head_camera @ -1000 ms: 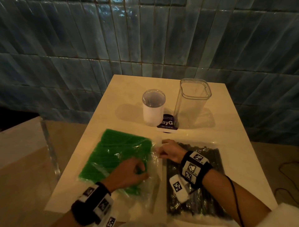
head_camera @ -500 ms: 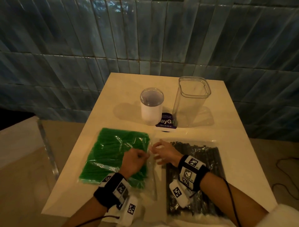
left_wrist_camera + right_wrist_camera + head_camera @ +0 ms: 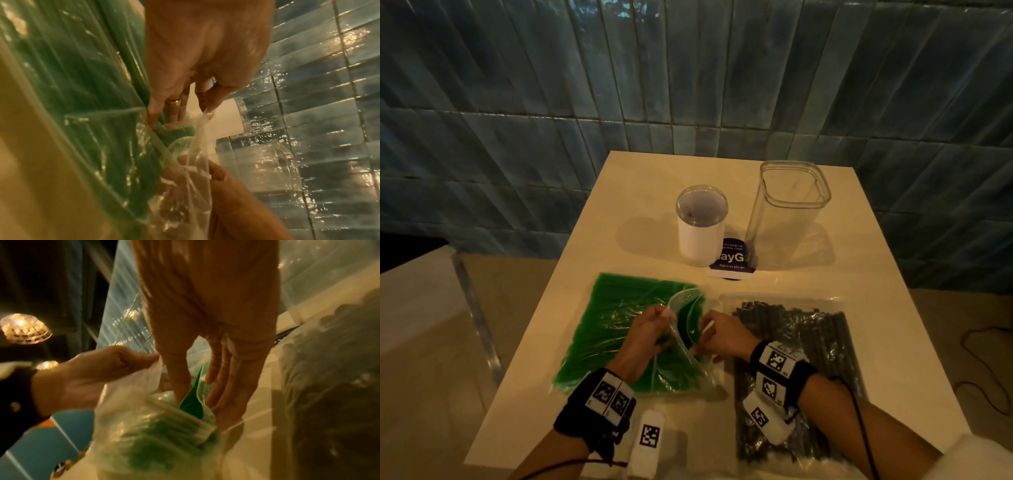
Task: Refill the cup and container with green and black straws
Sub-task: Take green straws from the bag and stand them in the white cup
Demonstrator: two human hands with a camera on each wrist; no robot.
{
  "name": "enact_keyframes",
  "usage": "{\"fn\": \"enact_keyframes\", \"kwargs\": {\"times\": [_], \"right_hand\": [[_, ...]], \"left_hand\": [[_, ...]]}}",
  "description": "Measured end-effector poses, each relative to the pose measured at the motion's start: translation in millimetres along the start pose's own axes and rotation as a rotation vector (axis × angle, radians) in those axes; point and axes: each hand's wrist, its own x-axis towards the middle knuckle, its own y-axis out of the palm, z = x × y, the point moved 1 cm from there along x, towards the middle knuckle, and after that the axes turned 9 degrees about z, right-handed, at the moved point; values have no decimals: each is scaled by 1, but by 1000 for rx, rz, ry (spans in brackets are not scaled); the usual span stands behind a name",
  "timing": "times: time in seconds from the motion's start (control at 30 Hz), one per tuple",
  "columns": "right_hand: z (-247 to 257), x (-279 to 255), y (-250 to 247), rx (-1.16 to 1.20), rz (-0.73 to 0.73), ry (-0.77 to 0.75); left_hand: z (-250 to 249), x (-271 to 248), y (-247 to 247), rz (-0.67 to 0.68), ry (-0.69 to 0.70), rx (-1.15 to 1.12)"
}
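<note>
A clear bag of green straws (image 3: 613, 329) lies on the near left of the table (image 3: 647, 192), and a bag of black straws (image 3: 801, 335) lies on the near right. My left hand (image 3: 654, 325) pinches the upper lip of the green bag's mouth and lifts it. My right hand (image 3: 719, 339) pinches the opposite lip, thumb inside the opening (image 3: 199, 391), so the mouth gapes between the hands. At the back stand a white cup (image 3: 701, 236) with a clear rim and a tall clear container (image 3: 787, 219), both without straws.
A purple card (image 3: 732, 267) lies between the cup and the container. A blue tiled wall (image 3: 688, 85) closes off the far table edge. A pale ledge with a glass panel (image 3: 472, 301) stands to the left. A cable (image 3: 983, 377) lies on the floor to the right.
My left hand has gone from lying on the green bag to pinching and lifting its lip. My right hand has taken the other lip, and the bag's mouth has opened.
</note>
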Motion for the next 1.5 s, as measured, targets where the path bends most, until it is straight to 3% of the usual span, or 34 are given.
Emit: {"fn": "enact_keyframes", "kwargs": {"times": [0.2, 0.43, 0.5, 0.57, 0.63, 0.7, 0.87, 1.17, 1.43, 1.5], "right_hand": [[-3, 3, 8, -234, -62, -50], [-20, -2, -11, -335, -315, 109], [-16, -7, -10, -478, -347, 13], [-3, -8, -1, -541, -320, -191], [14, -2, 11, -561, -215, -360], [26, 9, 21, -561, -95, -427], [28, 35, 20, -734, -95, -360], [31, 32, 21, -857, -43, -231], [35, 24, 19, -1004, -120, -166], [35, 25, 17, -1064, -130, -155]], "left_hand": [[2, 1, -5, 0, -37, -75], [-4, -6, -11, -7, 70, -7], [-4, -7, -12, -4, 80, 53], [-2, -7, -12, 19, 74, 71], [-2, -8, -9, 28, 88, 85], [-4, -10, -7, 15, 113, 104], [-8, -14, -10, 20, 131, 87], [-10, -13, -9, 84, 161, 146], [-13, -12, -7, 87, 219, 248], [-10, -9, -11, 42, 257, 364]]}}
